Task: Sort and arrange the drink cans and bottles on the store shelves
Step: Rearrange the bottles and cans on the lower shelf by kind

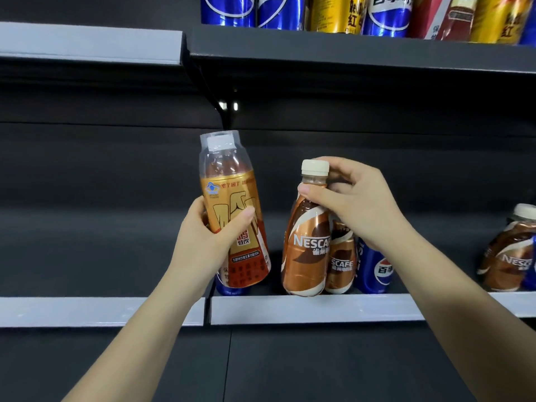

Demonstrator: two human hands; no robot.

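1. Head view, left side first: the left hand is wrapped around the middle of an orange energy drink bottle, thumb across the front of the label and fingers round the back. The bottle is held up off the shelf, tilted a bit with its clear-capped top leaning left, and its base hangs just above the shelf edge.
2. Right behind and below that bottle's base there's a blue can standing on the shelf, mostly hidden.
3. The right hand is pinching the neck of a Nescafe bottle, thumb on the front just under the cream cap, fingers curled behind it. The bottle is upright, with its bottom right at the front lip of the middle shelf. Can't tell if it's fully resting or slightly lifted.
4. Just to the right of it, touching or nearly so, sits a smaller-looking second Nescafe bottle, and beside that a blue Pepsi can, both partly behind the right wrist.
5. Far right on the same shelf, well apart from the hands, is another Nescafe bottle.
6. The upper shelf carries a row of blue Pepsi cans mixed with gold Red Bull cans.
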